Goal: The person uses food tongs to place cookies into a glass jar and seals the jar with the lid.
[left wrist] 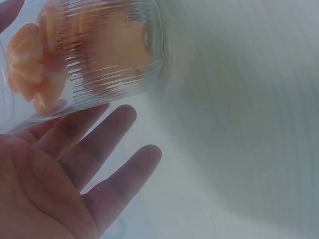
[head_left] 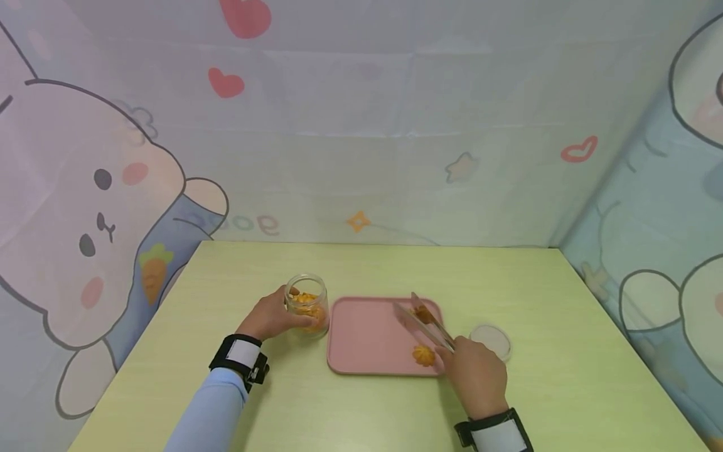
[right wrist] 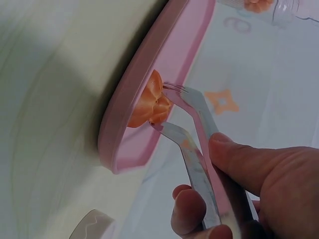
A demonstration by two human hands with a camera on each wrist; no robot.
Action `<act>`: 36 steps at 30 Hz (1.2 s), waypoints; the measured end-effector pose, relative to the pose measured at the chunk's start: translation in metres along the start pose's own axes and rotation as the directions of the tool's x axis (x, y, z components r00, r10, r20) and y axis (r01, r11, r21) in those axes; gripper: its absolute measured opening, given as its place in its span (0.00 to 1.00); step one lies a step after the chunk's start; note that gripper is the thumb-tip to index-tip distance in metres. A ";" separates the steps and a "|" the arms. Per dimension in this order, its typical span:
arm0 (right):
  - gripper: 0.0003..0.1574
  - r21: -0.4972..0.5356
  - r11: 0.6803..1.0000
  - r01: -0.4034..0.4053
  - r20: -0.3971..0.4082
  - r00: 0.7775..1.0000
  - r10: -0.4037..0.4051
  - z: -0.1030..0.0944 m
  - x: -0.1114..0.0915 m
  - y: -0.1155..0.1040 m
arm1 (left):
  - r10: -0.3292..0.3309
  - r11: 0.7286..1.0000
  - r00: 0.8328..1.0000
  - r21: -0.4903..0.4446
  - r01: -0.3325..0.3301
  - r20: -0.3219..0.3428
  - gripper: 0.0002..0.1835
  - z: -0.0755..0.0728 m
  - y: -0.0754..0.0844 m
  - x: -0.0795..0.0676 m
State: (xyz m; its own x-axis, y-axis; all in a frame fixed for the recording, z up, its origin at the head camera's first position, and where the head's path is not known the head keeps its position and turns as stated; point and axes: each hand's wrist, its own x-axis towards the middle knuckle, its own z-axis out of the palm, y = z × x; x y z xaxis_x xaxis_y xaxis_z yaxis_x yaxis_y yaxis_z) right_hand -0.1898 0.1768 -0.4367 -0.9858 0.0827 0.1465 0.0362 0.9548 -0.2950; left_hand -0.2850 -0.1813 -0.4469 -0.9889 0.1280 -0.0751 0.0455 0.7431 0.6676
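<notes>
My left hand (head_left: 275, 319) grips a clear glass jar (head_left: 321, 307), which stands beside the tray's left edge with its mouth uncovered. Inside it are several orange flower-shaped pieces (left wrist: 25, 62). In the left wrist view, some fingers stand apart from the glass. My right hand (head_left: 476, 375) holds metal tongs (right wrist: 205, 132), one tip shaped like a fork. The tips reach over the pink tray (head_left: 361, 339), around an orange flower-shaped piece (head_left: 421, 314) near its back right. A second such piece (head_left: 423, 356) lies near the tray's front right.
A round white lid (head_left: 490, 341) lies on the pale yellow-green table (head_left: 282, 402), right of the tray and just behind my right hand. A cloth backdrop (head_left: 367, 113) with cartoon prints hangs behind the table and along its right side.
</notes>
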 end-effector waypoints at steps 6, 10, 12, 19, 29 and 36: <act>0.22 0.001 1.000 0.010 -0.016 1.000 -0.010 0.004 0.001 0.003 | -0.001 1.000 1.000 0.006 0.001 -0.003 0.47 0.001 -0.001 0.001; 0.22 0.001 1.000 0.019 -0.023 1.000 -0.018 0.004 0.001 0.004 | -0.001 1.000 1.000 0.013 0.001 -0.001 0.47 0.001 -0.001 0.001; 0.22 -0.002 1.000 0.023 -0.029 0.999 -0.023 0.003 0.001 0.004 | 0.000 1.000 1.000 0.015 0.000 0.000 0.47 0.001 -0.001 0.001; 0.21 -0.012 0.999 0.040 -0.062 0.997 -0.041 0.003 0.001 0.004 | 0.004 1.000 1.000 0.018 -0.005 0.001 0.47 0.001 -0.001 0.001; 0.22 -0.014 0.999 0.049 -0.074 0.996 -0.050 0.003 0.002 0.004 | -0.002 1.000 1.000 0.021 0.002 0.001 0.47 0.002 -0.002 0.002; 0.21 -0.005 0.999 0.047 -0.064 0.997 -0.047 0.002 0.000 0.002 | 0.003 1.000 1.000 0.018 -0.003 -0.002 0.47 0.002 -0.003 0.002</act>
State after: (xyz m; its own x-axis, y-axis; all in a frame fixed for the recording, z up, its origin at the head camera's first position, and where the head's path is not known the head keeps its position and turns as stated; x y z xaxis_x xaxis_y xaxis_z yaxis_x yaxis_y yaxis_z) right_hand -0.1906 0.1781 -0.4394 -0.9737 0.0554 0.2209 -0.0095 0.9592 -0.2827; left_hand -0.2871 -0.1822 -0.4506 -0.9890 0.1292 -0.0718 0.0511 0.7545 0.6543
